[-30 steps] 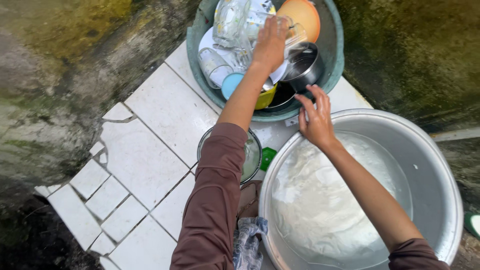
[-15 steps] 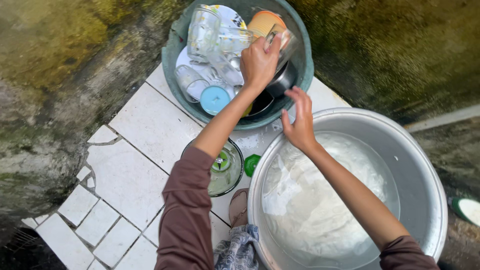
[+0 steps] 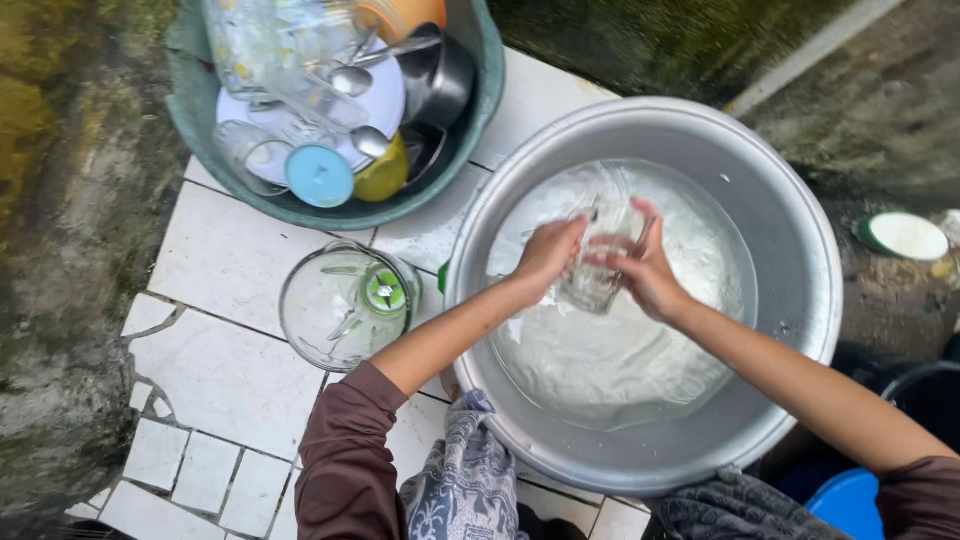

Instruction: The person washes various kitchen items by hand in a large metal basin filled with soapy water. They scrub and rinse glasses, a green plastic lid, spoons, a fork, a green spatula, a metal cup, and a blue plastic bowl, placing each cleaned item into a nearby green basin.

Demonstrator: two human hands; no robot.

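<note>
Over metal basin (image 3: 800,250), both hands on glass (image 3: 592,280), dish tub (image 3: 480,90) nearby.

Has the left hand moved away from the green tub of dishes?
Yes. The left hand left the green tub and now holds a clear glass over the metal basin.

Open water is lying free across the near half of the metal basin (image 3: 800,240), while the glass bowl (image 3: 335,305) and the crowded green tub (image 3: 480,95) are blocking the tiles (image 3: 225,260) to the left.
</note>
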